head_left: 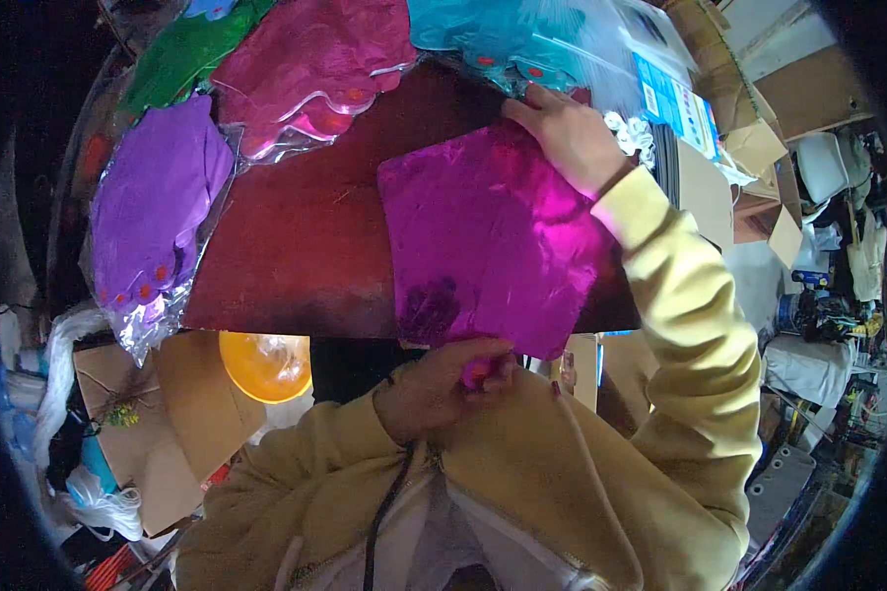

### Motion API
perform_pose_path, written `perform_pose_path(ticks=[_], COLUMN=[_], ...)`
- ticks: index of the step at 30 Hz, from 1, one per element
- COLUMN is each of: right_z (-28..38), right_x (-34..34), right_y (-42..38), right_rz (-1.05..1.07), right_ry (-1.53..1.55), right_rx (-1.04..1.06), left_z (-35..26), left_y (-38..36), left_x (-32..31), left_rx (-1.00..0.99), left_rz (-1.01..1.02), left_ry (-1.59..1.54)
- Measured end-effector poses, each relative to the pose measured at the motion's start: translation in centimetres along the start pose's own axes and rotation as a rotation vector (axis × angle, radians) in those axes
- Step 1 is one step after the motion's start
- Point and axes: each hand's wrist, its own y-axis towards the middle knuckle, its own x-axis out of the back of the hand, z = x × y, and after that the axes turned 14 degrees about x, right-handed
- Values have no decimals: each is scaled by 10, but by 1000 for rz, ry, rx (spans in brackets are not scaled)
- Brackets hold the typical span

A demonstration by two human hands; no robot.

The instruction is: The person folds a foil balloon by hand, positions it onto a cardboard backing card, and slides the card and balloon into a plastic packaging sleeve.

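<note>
A shiny magenta sheet (pixel 478 227), fabric-like and creased, lies over the front part of a dark red board (pixel 296 246) and hangs past its near edge. At its lower edge my left hand (pixel 448 384) is closed, fingers curled round a small magenta part with a red spot. My right hand (pixel 572 138) rests on the sheet's upper right edge, fingers stretched out toward a teal bundle (pixel 473 44) in clear plastic. Part of the sheet's right side is hidden beneath that hand and sleeve.
Bagged purple (pixel 158 197), crimson (pixel 315 69) and green (pixel 182 59) pieces lie along the board's left and far sides. White curled bits (pixel 633 136) sit right of my right hand. Below the board are an orange-yellow bowl (pixel 266 366) and a cardboard box (pixel 187 414).
</note>
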Motion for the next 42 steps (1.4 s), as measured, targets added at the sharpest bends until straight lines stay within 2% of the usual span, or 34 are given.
perform_pose_path(ticks=[5,8,14,17,18,21,22,24,25,27,29,30,32,33,36,37,40,42], right_z=[7,42,104,108,109,109,109,109,109,109,109,109,109,109,110,110,110,110], right_x=[0,27,27,14,10,8,8,8,8,9,9,8,8,9,10,9,8,7], right_y=[-4,-12,-38,-45,-47,-49,-48,-48,-48,-48,-49,-50,-49,-49,-49,-49,-50,-49], right_rz=[-171,-304,-312,-337,-344,-359,-362,-369,-364,-349,-342,-334,-328,-323,-311,-310,-300,-294], right_ry=[-6,193,272,286,273,271,275,283,289,299,294,291,288,285,283,285,289,278], right_rx=[-30,-158,-214,-216,-216,-215,-217,-221,-221,-216,-210,-207,-198,-201,-217,-219,-228,-233], left_z=[0,2,2,7,6,-1,-4,-7,-15,-46,-76,-92,-115,-114,-112,-111,-103,-101], left_y=[2,4,-1,-13,-15,-31,-43,-71,-78,-86,-87,-85,-76,-68,-37,-31,-17,-17], left_x=[5,7,7,-4,-4,3,5,4,0,-6,-8,-15,-34,-35,-25,-24,-23,-26], left_rx=[69,35,56,-400,-398,-125,-126,-458,-457,-392,-439,-439,-416,-419,-722,-717,-942,-997], left_rz=[-11,34,-17,-248,-248,-254,-263,-295,-300,-237,-515,-517,-981,-983,-1638,-1634,-1330,-1328], left_ry=[-4,15,-4,722,724,585,589,710,713,472,707,705,1218,1217,1866,1871,1797,1743])
